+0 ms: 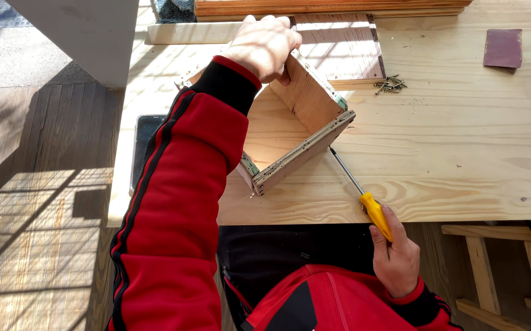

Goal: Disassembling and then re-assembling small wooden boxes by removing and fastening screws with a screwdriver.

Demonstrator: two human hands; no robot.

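A small open plywood box frame [305,132] sits tilted on a pale wooden tabletop [449,147]. My left hand [264,46], in a red sleeve with black stripes, grips the frame's far top corner. My right hand [396,254] holds a yellow-handled screwdriver [363,196] near the table's front edge. Its metal shaft points up and left, with the tip against the outside of the frame's near side board.
A pile of loose screws [390,84] lies behind the frame beside a flat wooden panel [339,46]. A dark red sanding sheet [502,49] rests at the far right. A dark tablet [144,144] lies at the table's left edge. A wooden frame [492,270] stands on the floor at right.
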